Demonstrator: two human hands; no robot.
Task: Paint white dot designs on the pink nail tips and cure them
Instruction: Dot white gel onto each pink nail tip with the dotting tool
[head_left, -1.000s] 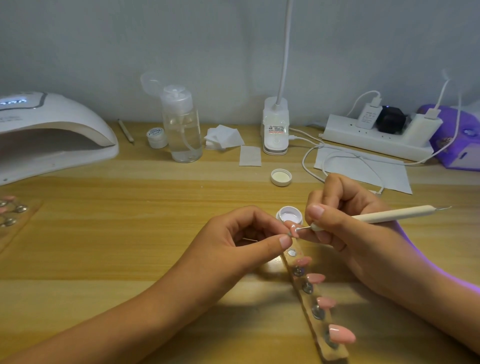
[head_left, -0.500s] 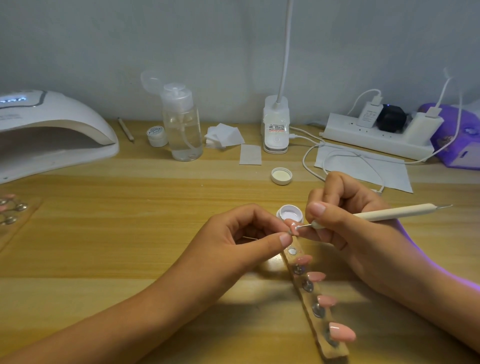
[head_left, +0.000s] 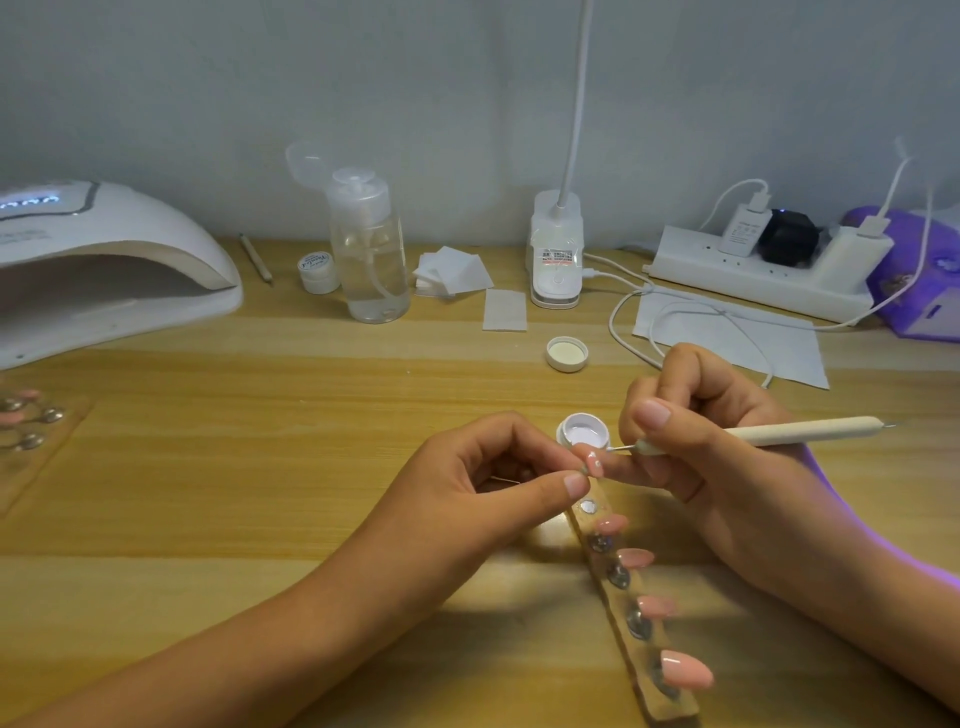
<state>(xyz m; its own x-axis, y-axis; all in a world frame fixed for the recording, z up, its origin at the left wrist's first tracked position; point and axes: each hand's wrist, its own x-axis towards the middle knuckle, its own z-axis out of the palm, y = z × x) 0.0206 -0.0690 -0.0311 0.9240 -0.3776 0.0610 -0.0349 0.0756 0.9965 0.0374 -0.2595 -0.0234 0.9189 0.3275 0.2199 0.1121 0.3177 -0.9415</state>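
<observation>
My left hand (head_left: 483, 483) pinches a small pink nail tip (head_left: 595, 462) between thumb and fingers at the table's middle. My right hand (head_left: 691, 447) grips a cream dotting pen (head_left: 800, 431), and its thin metal point touches the held tip, which shows white marks. Just behind the tip stands an open small pot of white gel (head_left: 584, 430). A wooden holder strip (head_left: 631, 639) runs toward me below the hands, with several pink nail tips (head_left: 685, 669) on metal studs; its top stud is bare.
A white curing lamp (head_left: 104, 260) stands at the far left, lit. Another holder with tips (head_left: 31, 421) lies at the left edge. At the back are a clear pump bottle (head_left: 370, 254), a small jar (head_left: 318, 270), wipes (head_left: 454, 273), the pot's lid (head_left: 567, 353), a desk lamp base (head_left: 556, 254), a power strip (head_left: 763, 270) and cables.
Both hands stay almost still around the held tip. The pen's point has shifted very slightly on the tip.
</observation>
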